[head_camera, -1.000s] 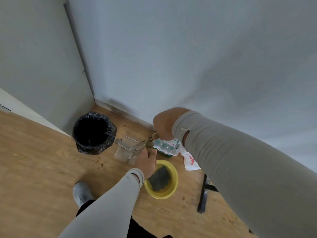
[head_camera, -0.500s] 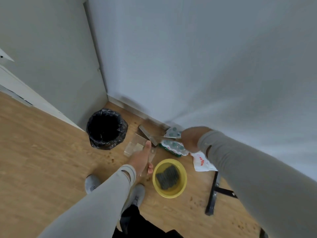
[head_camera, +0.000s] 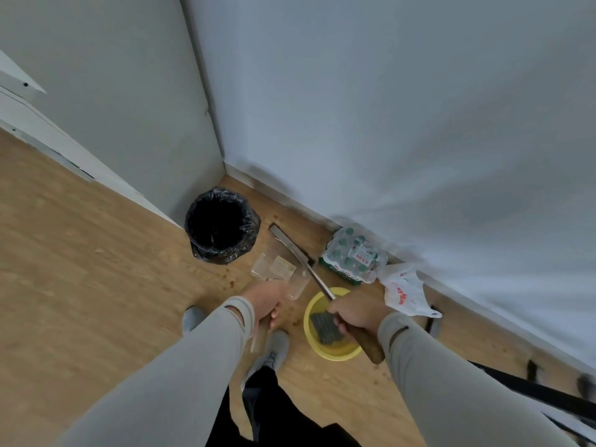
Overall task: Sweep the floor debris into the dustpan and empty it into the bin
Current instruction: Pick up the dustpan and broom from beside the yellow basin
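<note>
Right hand [head_camera: 354, 312]: fingers curled round wooden handle of broom [head_camera: 292, 241]; metal shaft angles down to floor near bin, likely set to sweep.
Left hand [head_camera: 266, 301]: grips handle of clear dustpan [head_camera: 279, 272], held low beside bin [head_camera: 222, 225] for a short dump.
Debris [head_camera: 230, 283]: brown specks scattered on floor, mostly in front of bin; none visibly in pan.
Counts: 1 bin, 1 dustpan, 1 broom, 1 yellow basin [head_camera: 311, 309], 1 bottle pack [head_camera: 354, 254], 1 plastic bag [head_camera: 404, 293].

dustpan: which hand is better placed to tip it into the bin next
Left. The left hand already grips the clear dustpan, which is right beside the black-lined bin. The right hand holds the brush handle, farther away.
</note>
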